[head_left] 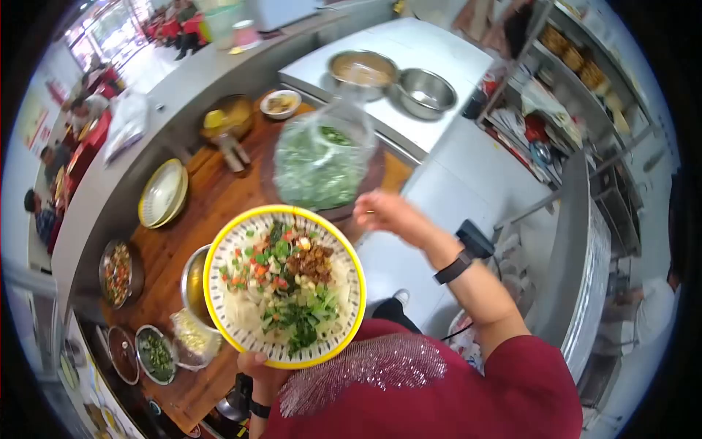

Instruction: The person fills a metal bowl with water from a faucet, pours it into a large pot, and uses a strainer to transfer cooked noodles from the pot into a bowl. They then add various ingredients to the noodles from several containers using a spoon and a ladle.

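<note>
My left hand (pixel 254 364) grips the near rim of a yellow-edged bowl (pixel 357 267) from below. In the bowl, pale noodles (pixel 238 311) lie under chopped greens (pixel 301 322), diced red and green vegetables (pixel 263 267) and brown minced topping (pixel 311 263). My right hand (pixel 391 216) is raised to the right of the bowl, apart from it. Its fingers are curled together and slightly blurred; what they hold, if anything, cannot be made out. Just beyond that hand, a clear plastic bag of leafy greens (pixel 318 164) rests on a round board (pixel 373 172).
On the wooden counter (pixel 212 194) stand stacked bowls (pixel 162 192), a bowl of diced vegetables (pixel 117 272), a bowl of chopped greens (pixel 155 355) and a small bowl (pixel 281 104). Metal basins (pixel 426 94) sit on a white surface. A metal-edged counter (pixel 567 241) borders the right.
</note>
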A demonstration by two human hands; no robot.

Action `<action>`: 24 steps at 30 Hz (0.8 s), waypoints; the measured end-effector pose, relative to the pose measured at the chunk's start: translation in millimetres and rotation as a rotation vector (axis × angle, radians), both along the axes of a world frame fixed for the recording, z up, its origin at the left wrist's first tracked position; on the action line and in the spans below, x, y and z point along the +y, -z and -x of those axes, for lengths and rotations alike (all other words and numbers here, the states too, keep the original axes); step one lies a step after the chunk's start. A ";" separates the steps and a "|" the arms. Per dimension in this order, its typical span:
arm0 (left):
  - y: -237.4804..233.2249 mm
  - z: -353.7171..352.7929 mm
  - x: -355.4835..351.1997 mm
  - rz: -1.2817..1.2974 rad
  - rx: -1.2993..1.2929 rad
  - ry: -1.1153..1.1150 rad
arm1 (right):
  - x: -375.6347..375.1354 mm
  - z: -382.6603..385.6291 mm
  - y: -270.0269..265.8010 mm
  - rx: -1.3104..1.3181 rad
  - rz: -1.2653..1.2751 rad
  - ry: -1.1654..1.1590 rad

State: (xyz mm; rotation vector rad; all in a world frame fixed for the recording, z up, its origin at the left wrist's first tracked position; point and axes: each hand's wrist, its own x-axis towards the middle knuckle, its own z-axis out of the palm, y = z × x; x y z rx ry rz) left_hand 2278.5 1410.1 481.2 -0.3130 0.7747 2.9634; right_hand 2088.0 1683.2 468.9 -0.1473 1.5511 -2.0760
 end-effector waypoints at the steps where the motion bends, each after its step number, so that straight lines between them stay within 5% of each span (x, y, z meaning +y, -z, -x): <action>1: 10.3 29.4 47.0 -0.027 0.027 0.147 | 76.7 3.7 -17.7 -0.227 0.455 0.171; 4: 3.9 81.3 143.6 -0.025 0.026 0.157 | 192.7 5.8 -35.2 -0.212 0.702 0.518; 6: 0.9 117.1 206.5 -0.038 0.027 0.219 | 262.8 11.3 -42.4 -0.048 0.968 0.337; 11: -7.5 199.0 345.4 -0.070 -0.037 0.374 | 392.4 43.7 -28.3 0.026 1.160 0.422; 13: -0.9 231.1 389.2 -0.070 -0.101 0.446 | 454.2 70.1 26.3 0.121 0.997 0.385; 15: 4.9 263.8 432.0 -0.072 -0.121 0.520 | 520.2 100.1 117.0 0.169 -0.322 0.376; 22: 34.8 410.1 585.0 -0.199 -0.068 0.766 | 669.6 221.8 35.1 0.280 -0.788 0.824; 24: 41.4 450.7 627.3 -0.289 -0.044 0.821 | 708.0 259.0 -22.5 0.120 -0.057 0.879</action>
